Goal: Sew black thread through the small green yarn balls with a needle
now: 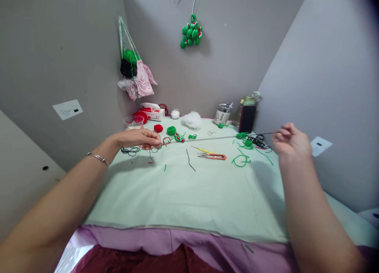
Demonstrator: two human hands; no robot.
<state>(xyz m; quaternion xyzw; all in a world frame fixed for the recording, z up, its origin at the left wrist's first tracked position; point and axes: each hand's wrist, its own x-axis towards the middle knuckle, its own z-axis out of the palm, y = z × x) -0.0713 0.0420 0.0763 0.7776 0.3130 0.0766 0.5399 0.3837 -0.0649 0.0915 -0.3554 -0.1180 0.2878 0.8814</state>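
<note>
Stretching dark yarn [213,138] between them, the left hand [148,139] and right hand [291,142] pinch it narrowly in their fingertips, set wide apart, which holds the strand straight above the table [189,202]. Below lie the snips [216,156] and hook [205,150] (both central, presumably for easy reach). Farther back sit the red ball [158,128], green ball [171,130] and stuffing [192,120], probably there to leave working room.

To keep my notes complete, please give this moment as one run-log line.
left hand: holds thread | right hand: holds same thread | thread: stretched between hands, above table | on table: orange snips, yellow hook
</note>
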